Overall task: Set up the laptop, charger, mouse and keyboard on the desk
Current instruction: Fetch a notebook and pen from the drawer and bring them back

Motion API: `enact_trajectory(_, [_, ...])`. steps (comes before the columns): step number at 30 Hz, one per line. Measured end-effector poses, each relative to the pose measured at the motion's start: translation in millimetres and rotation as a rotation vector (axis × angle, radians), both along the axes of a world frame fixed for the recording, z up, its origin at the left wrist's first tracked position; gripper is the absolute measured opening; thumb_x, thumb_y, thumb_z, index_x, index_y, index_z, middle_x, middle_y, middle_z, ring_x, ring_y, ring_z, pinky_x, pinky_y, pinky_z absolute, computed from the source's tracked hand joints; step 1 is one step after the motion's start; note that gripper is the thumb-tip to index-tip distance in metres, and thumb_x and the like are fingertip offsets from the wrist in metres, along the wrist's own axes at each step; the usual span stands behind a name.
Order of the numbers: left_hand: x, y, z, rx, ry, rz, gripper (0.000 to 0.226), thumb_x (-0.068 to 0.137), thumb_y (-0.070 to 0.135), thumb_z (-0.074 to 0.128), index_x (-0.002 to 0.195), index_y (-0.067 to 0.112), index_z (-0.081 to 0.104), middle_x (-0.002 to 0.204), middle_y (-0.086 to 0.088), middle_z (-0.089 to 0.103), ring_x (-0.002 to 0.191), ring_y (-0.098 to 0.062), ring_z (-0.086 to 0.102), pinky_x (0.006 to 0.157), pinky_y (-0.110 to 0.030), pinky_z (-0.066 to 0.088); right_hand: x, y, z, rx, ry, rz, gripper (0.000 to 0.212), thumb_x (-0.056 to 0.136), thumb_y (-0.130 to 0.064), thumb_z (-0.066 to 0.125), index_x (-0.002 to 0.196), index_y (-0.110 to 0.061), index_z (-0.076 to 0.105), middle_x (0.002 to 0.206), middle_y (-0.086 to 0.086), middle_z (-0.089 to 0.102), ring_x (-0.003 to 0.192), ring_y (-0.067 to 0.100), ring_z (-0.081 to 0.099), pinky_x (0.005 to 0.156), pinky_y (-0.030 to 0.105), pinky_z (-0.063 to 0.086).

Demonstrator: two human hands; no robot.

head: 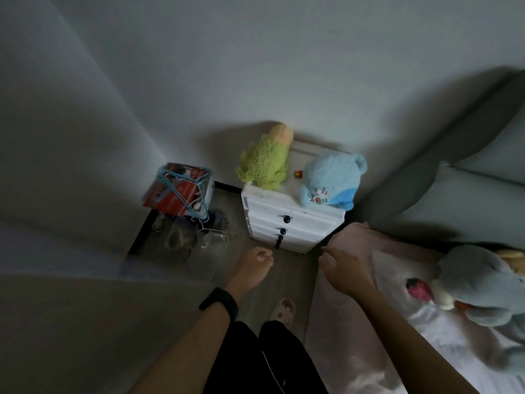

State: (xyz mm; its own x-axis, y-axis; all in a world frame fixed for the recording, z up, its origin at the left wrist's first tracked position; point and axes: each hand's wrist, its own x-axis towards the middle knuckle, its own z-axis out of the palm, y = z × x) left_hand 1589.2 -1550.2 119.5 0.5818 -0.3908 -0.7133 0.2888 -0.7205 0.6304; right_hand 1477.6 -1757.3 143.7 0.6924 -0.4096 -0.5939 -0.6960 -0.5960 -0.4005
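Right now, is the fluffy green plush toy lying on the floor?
No, the fluffy green plush toy rests on top of the small white drawer cabinet, beside a pale blue plush toy.

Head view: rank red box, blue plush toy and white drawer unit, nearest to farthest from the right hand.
1. white drawer unit, just ahead-left of the right hand
2. blue plush toy, on top of it
3. red box, far left corner

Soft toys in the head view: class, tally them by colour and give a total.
Green soft toy: 1
Light blue soft toy: 1
Grey soft toy: 1
Total: 3
A tan shape beside the grey one is cut off, not counted.
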Motion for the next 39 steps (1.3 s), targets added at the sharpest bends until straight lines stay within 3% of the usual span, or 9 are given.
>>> enact_trajectory(4, [25,-35,-32,0.054,0.093,0.081,0.041,0.089,0.021,0.051,0.120,-0.004,0.060,0.128,-0.024,0.059,0.115,-0.041,0.056,0.089,-0.040,0.048,43,-39,-46,-0.085,0.043,0.084,0.053,0.100,-0.036,0.048,0.149,-0.014,0.044,0.149,0.011,0.049,0.133,0.028,0.049,0.107,0.037,0.038])
enact_trajectory(6, [42,-56,-53,0.038,0.154,0.152,0.039,0.092,0.018,0.053,0.123,-0.005,0.059,0.130,-0.023,0.059,0.116,-0.038,0.057,0.089,-0.038,0.047,63,-54,-71,-0.113,0.065,0.104,0.063,0.101,-0.037,0.046,0.157,-0.014,0.027,0.165,0.011,0.022,0.150,0.030,0.023,0.119,0.043,0.025])
enact_trajectory(8, [59,-78,-68,-0.001,0.225,0.278,0.036,0.096,0.021,0.053,0.130,0.009,0.058,0.125,-0.011,0.063,0.107,-0.022,0.061,0.079,-0.030,0.048,79,-68,-93,-0.162,0.082,0.148,0.069,0.102,-0.036,0.040,0.160,-0.017,0.009,0.169,0.007,-0.001,0.155,0.028,0.002,0.124,0.048,0.015])
enact_trajectory(11, [72,-113,-105,-0.016,0.406,0.451,0.029,0.101,0.026,0.046,0.130,0.025,0.052,0.113,0.003,0.061,0.093,-0.010,0.059,0.072,-0.027,0.045,82,-78,-129,-0.174,0.138,0.210,0.069,0.104,-0.032,0.033,0.160,-0.020,-0.006,0.167,-0.001,-0.018,0.155,0.022,-0.012,0.123,0.054,0.012])
enact_trajectory(18, [91,-150,-151,-0.204,0.597,0.816,0.026,0.101,0.032,0.051,0.124,0.021,0.055,0.116,0.001,0.062,0.095,-0.012,0.061,0.084,-0.031,0.049,71,-77,-147,-0.262,-0.008,0.196,0.079,0.099,-0.026,0.043,0.159,-0.024,-0.008,0.167,-0.004,-0.017,0.155,0.018,-0.012,0.118,0.054,0.026])
enact_trajectory(25, [84,-155,-178,-0.181,0.605,0.905,0.016,0.099,0.025,0.055,0.105,0.012,0.062,0.087,0.000,0.065,0.072,-0.009,0.062,0.064,-0.024,0.052,64,-77,-153,-0.215,-0.018,0.211,0.088,0.092,-0.023,0.050,0.160,-0.018,-0.006,0.165,0.000,-0.019,0.154,0.024,-0.014,0.120,0.053,0.027])
enact_trajectory(30, [53,-135,-169,-0.125,0.579,0.901,0.019,0.102,0.023,0.047,0.091,0.015,0.061,0.078,0.003,0.060,0.067,-0.008,0.057,0.068,-0.025,0.048,67,-90,-150,-0.149,0.036,0.233,0.076,0.102,-0.047,0.034,0.159,-0.025,-0.011,0.164,-0.005,-0.025,0.152,0.018,-0.021,0.124,0.052,0.016])
enact_trajectory(34, [19,-101,-162,-0.086,0.584,0.943,0.024,0.103,0.019,0.046,0.083,0.016,0.058,0.076,0.001,0.058,0.064,-0.011,0.051,0.069,-0.026,0.045,72,-93,-146,-0.108,0.106,0.247,0.071,0.104,-0.052,0.025,0.157,-0.031,-0.018,0.162,-0.009,-0.031,0.149,0.014,-0.027,0.123,0.055,0.013])
enact_trajectory(39, [-4,-62,-154,-0.107,0.725,0.996,0.014,0.100,0.019,0.051,0.103,0.013,0.063,0.095,-0.002,0.066,0.075,-0.016,0.060,0.074,-0.030,0.050,72,-86,-143,-0.196,0.154,0.261,0.079,0.103,-0.045,0.034,0.156,-0.027,-0.022,0.161,-0.007,-0.034,0.151,0.017,-0.025,0.121,0.058,0.020])
